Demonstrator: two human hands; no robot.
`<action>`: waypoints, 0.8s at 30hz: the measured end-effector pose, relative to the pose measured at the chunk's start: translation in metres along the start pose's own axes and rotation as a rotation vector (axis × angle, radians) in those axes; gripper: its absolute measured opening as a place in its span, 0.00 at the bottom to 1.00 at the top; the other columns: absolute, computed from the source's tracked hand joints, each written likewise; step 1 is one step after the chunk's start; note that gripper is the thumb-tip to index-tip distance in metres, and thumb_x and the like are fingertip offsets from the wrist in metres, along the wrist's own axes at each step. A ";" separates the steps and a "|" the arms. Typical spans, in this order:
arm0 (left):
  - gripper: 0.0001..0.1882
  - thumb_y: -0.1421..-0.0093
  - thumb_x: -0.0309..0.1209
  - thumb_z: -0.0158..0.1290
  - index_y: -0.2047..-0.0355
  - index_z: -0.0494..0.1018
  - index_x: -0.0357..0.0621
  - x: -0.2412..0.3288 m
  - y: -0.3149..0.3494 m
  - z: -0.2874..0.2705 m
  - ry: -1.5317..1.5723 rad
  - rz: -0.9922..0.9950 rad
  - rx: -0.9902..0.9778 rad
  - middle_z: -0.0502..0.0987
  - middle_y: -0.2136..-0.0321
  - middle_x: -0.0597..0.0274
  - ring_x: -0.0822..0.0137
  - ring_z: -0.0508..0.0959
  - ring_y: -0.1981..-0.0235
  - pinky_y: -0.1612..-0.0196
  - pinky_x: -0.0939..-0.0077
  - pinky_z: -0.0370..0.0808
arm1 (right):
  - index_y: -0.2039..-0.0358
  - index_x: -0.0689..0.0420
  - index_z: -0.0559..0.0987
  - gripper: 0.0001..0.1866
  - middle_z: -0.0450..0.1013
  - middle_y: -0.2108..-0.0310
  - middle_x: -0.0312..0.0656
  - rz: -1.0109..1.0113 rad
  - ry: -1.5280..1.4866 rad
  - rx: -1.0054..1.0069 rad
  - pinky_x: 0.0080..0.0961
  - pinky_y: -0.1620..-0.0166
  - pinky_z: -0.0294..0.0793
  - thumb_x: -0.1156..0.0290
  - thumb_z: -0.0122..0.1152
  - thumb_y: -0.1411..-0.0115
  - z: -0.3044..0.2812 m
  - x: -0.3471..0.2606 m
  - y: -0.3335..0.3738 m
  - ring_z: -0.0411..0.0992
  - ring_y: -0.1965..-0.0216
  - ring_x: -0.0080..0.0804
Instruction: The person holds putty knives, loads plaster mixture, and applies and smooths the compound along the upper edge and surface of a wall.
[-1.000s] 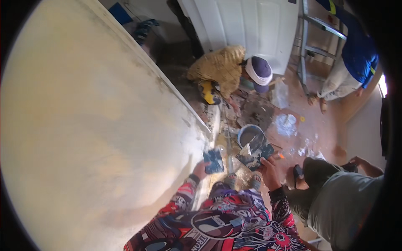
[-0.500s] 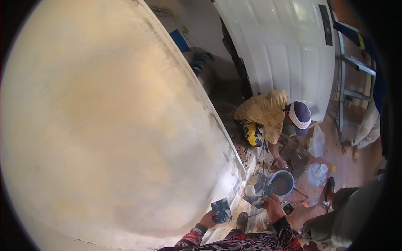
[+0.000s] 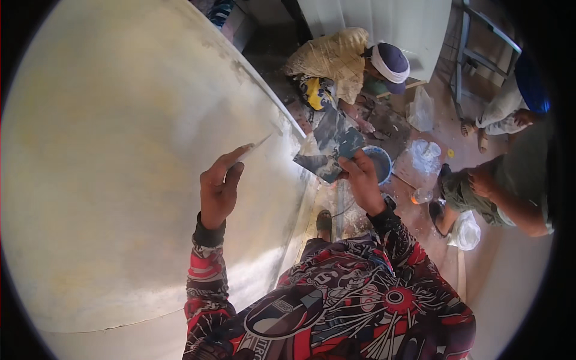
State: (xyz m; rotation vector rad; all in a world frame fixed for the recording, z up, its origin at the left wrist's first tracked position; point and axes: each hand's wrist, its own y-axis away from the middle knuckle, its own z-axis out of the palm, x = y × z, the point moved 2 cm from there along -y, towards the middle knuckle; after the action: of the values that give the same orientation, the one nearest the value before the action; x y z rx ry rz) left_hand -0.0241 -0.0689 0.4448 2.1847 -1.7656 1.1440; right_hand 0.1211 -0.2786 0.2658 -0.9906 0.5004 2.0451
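My left hand (image 3: 221, 189) is raised at the pale, patchy wall (image 3: 150, 168). It pinches a thin flat spreader plate (image 3: 259, 144), seen nearly edge-on close to the plaster; whether its edge touches cannot be told. A dark rectangular plate (image 3: 342, 138) smeared with pale filler is gripped by its near corner in my right hand (image 3: 364, 177), thumb on top. Behind that plate a bucket (image 3: 379, 162) of greyish contents is partly hidden.
A crouching person (image 3: 336, 60) in a cap works on the floor ahead. To the right stand another person (image 3: 504, 186) and a metal ladder (image 3: 474, 54). Plastic bags (image 3: 421, 110), a bottle (image 3: 422, 195) and a white sack (image 3: 465, 230) lie on the floor.
My left hand has moved up and left with its plate, which turned from broadside to edge-on. The right hand and its plate rose. The view has tilted downward.
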 end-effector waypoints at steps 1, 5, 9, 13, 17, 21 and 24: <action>0.19 0.41 0.16 0.51 0.50 0.76 0.43 0.002 -0.011 0.006 0.006 0.195 -0.030 0.81 0.54 0.54 0.62 0.80 0.55 0.52 0.73 0.75 | 0.54 0.58 0.74 0.10 0.74 0.62 0.34 -0.014 -0.007 -0.010 0.23 0.65 0.79 0.73 0.53 0.35 0.002 -0.003 -0.009 0.74 0.64 0.20; 0.25 0.48 0.14 0.53 0.49 0.76 0.46 -0.017 -0.010 0.031 -0.201 0.338 -0.097 0.81 0.55 0.56 0.54 0.79 0.53 0.52 0.65 0.75 | 0.53 0.59 0.73 0.10 0.74 0.62 0.35 -0.028 0.050 -0.003 0.23 0.65 0.80 0.73 0.52 0.35 0.010 -0.010 -0.013 0.74 0.65 0.20; 0.25 0.46 0.14 0.52 0.47 0.75 0.42 -0.016 0.003 0.047 -0.295 0.283 -0.144 0.81 0.55 0.52 0.53 0.80 0.54 0.51 0.65 0.75 | 0.53 0.60 0.72 0.10 0.73 0.63 0.34 -0.059 0.072 0.053 0.22 0.66 0.80 0.74 0.52 0.34 0.010 -0.006 -0.007 0.73 0.66 0.19; 0.24 0.46 0.16 0.53 0.48 0.75 0.44 -0.015 0.006 0.055 -0.326 0.332 -0.121 0.82 0.58 0.55 0.55 0.80 0.57 0.57 0.66 0.74 | 0.54 0.60 0.72 0.09 0.71 0.65 0.32 -0.090 0.075 0.051 0.21 0.66 0.80 0.75 0.52 0.34 0.015 -0.005 -0.007 0.72 0.66 0.17; 0.24 0.47 0.17 0.53 0.49 0.76 0.46 -0.015 0.004 0.066 -0.387 0.359 -0.127 0.82 0.60 0.57 0.57 0.81 0.58 0.60 0.67 0.71 | 0.55 0.59 0.72 0.08 0.71 0.66 0.31 -0.100 0.126 0.042 0.21 0.66 0.79 0.75 0.52 0.34 0.011 -0.007 -0.013 0.71 0.66 0.16; 0.25 0.49 0.17 0.53 0.50 0.77 0.49 -0.003 0.006 0.068 -0.406 0.334 -0.175 0.82 0.60 0.59 0.58 0.80 0.57 0.60 0.66 0.71 | 0.55 0.59 0.72 0.08 0.70 0.67 0.31 -0.060 0.146 0.034 0.20 0.66 0.78 0.75 0.52 0.34 0.017 -0.019 -0.012 0.70 0.67 0.15; 0.27 0.50 0.17 0.53 0.48 0.76 0.50 0.002 0.012 0.072 -0.343 0.298 -0.223 0.82 0.61 0.59 0.58 0.80 0.58 0.60 0.66 0.71 | 0.56 0.59 0.72 0.08 0.70 0.67 0.31 -0.025 0.182 0.055 0.20 0.66 0.79 0.75 0.53 0.34 0.018 -0.018 -0.009 0.70 0.67 0.16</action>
State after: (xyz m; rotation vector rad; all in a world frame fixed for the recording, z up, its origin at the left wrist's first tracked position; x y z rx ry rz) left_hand -0.0003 -0.1116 0.3910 2.1310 -2.2937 0.5943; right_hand 0.1268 -0.2704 0.2915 -1.1501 0.6322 1.9183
